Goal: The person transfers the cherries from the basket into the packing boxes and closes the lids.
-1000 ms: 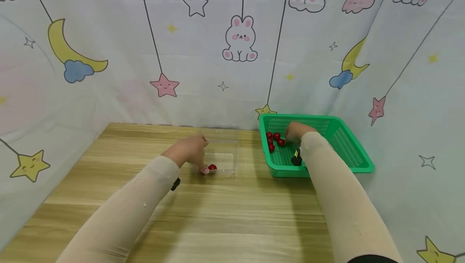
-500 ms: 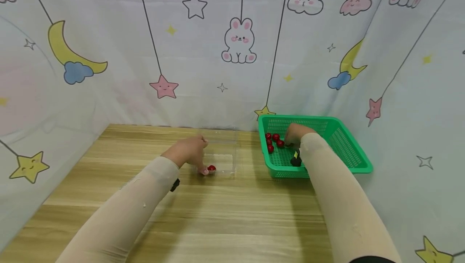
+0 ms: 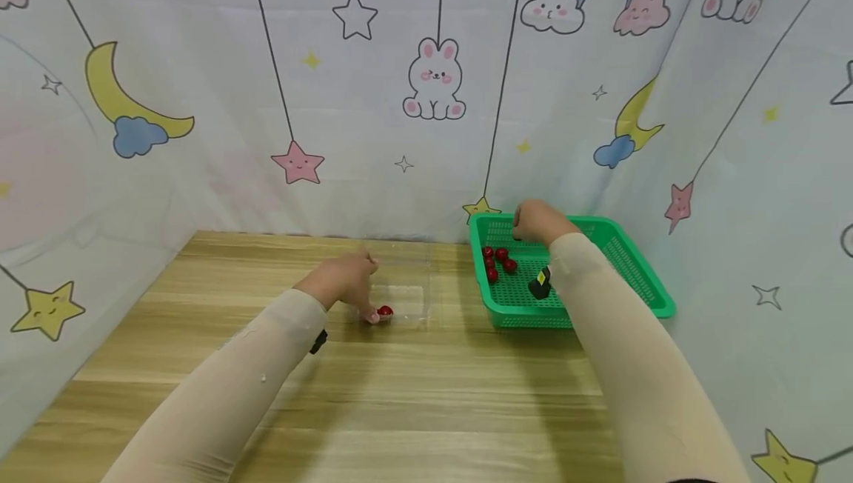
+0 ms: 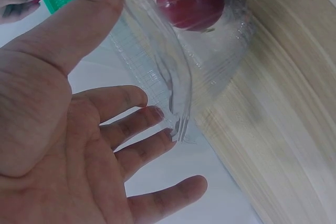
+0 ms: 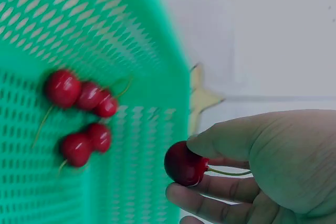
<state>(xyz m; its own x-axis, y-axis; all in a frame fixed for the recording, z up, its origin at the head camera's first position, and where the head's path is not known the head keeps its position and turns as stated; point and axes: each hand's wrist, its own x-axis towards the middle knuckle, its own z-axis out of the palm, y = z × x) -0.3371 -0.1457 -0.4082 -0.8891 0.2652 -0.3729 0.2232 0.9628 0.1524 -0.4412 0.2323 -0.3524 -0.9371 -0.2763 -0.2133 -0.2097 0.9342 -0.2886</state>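
My right hand [image 3: 538,222] is raised over the back rim of the green basket [image 3: 492,314]. It pinches a dark red cherry [image 5: 184,165] between thumb and fingers, the green stem pointing back toward the palm. Several other cherries [image 5: 76,148] lie in the basket's left end. At the middle of the table stands a clear plastic box [image 3: 426,305] with its lid raised at the back. A red cherry [image 4: 193,3] shows through its wall, at the front left corner. My left hand [image 4: 73,140] rests at the box's left side, thumb along the near edge, fingers extended and spread by the lid.
The wooden table [image 3: 426,401] runs to a pale printed curtain [image 3: 373,112] behind it and on both sides. The basket stands near the right side, close to the curtain. A small dark device [image 3: 541,283] is strapped at the right wrist.
My right hand has lifted up and slightly left out of the basket with a cherry. The left hand has stayed at the box. The head view has shifted slightly.
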